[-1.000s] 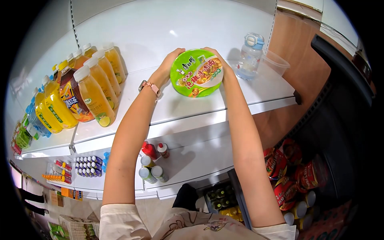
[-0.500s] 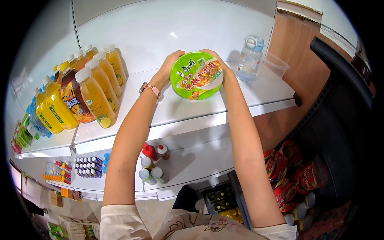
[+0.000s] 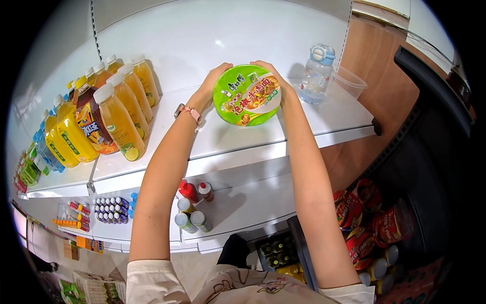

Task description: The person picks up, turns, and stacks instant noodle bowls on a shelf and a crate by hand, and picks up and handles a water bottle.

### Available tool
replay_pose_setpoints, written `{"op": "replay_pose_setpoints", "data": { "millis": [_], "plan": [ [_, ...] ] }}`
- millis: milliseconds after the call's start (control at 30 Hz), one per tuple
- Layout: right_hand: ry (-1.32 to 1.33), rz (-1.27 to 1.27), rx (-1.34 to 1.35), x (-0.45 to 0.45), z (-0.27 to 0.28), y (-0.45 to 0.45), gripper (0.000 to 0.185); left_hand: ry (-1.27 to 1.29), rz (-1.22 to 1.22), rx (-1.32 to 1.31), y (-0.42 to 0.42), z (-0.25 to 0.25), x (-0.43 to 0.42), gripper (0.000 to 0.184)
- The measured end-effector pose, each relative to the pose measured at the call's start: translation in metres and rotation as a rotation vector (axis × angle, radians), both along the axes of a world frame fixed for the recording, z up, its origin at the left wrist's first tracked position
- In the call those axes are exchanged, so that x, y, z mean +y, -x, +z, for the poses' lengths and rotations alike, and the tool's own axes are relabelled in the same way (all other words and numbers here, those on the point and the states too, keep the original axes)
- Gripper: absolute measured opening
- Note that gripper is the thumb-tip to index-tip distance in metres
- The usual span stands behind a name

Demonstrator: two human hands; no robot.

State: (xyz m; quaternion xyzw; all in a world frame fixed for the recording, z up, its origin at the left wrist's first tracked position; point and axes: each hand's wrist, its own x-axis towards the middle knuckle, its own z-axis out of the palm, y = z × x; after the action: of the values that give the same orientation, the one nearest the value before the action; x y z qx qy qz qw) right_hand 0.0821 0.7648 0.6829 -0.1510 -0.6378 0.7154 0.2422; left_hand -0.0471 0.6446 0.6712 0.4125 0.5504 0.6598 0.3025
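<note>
Left hand and right hand are curving around opposite sides of a round, bright-green instant-noodle bowl, palms as far apart as its width, gripping it between them. Its printed lid is facing the camera, tilting toward the person. The bowl is sitting at or just over a glossy white shelf; whether its base is touching, I cannot tell. A soft shadow is falling below it, and a plain white back panel is rising behind.

To the left, amber juice bottles with white caps are standing in rows. To the right, a clear drinking bottle with a pale-blue lid is standing beside a clear plastic tub. A white lower shelf is carrying a red bottle and pale-topped cans. Beyond the shelf's right end, a brown wood-grain panel is showing, and a black rack is holding red noodle tubs. Pale flooring is showing beneath.
</note>
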Motion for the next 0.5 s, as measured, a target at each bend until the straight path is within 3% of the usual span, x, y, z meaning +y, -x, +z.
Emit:
{"op": "replay_pose_setpoints", "data": {
  "millis": [500],
  "plan": [
    [0.039,0.121,0.022,0.0096,-0.0035,0.0061,0.026,-0.049,-0.029,-0.053,0.0037,-0.0043,0.0001,0.028]
  ]
}}
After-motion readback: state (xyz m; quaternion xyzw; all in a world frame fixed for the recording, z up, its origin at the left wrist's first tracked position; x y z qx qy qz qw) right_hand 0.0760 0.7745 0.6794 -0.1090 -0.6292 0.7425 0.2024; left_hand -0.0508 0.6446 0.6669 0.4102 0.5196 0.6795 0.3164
